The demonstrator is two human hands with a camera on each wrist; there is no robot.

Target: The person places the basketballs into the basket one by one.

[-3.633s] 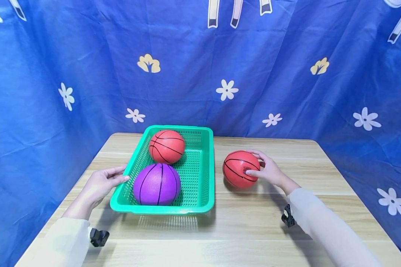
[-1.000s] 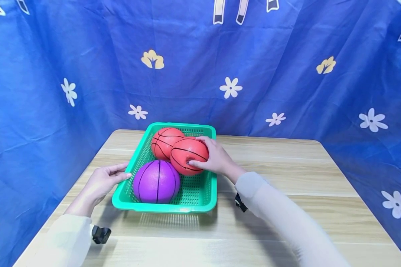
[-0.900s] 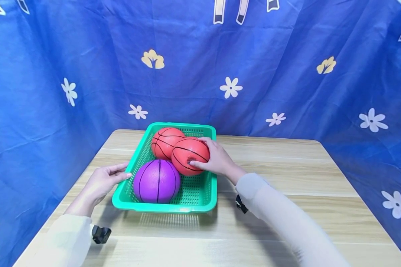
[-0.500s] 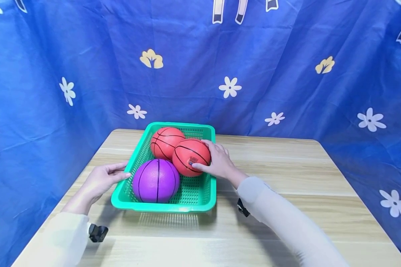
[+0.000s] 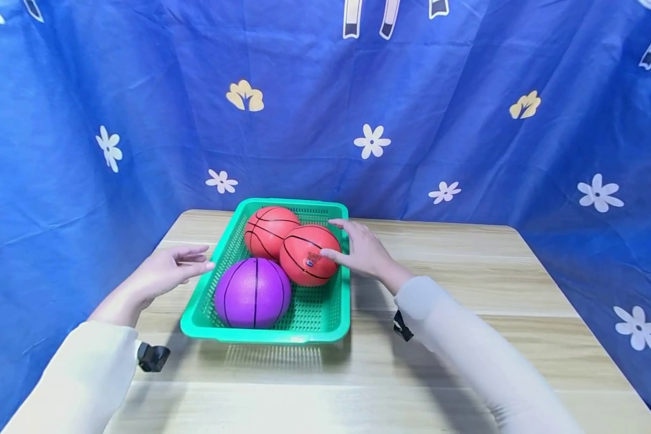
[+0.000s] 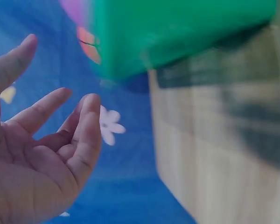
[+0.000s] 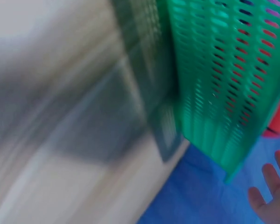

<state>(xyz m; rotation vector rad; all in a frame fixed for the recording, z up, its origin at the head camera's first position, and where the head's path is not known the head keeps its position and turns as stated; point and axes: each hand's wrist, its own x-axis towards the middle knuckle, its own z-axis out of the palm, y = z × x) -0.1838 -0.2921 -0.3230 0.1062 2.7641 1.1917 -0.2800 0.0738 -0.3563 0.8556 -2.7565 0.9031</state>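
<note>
A green perforated plastic basket [image 5: 331,322] holds a purple toy basketball [image 5: 252,294] at its near left. Behind that sits a red toy basketball [image 5: 268,232], and a second red ball [image 5: 304,262] lies against it on the right. My right hand [image 5: 366,250] hovers over the basket's right rim, thumb and fingers spread, holding nothing. By the left rim is my left hand [image 5: 168,271], its fingers loosely bent; the left wrist view shows the hand [image 6: 46,140] apart from the basket [image 6: 177,32].
The basket stands on a light wood table [image 5: 439,337], toward its far left. A blue cloth [image 5: 304,150] with white flowers hangs close behind the table. Dark wrist cameras sit under both sleeves.
The right hand carried the second red ball from the table into the basket, then let go and drew back slightly. The left hand has let go of the rim and risen.
</note>
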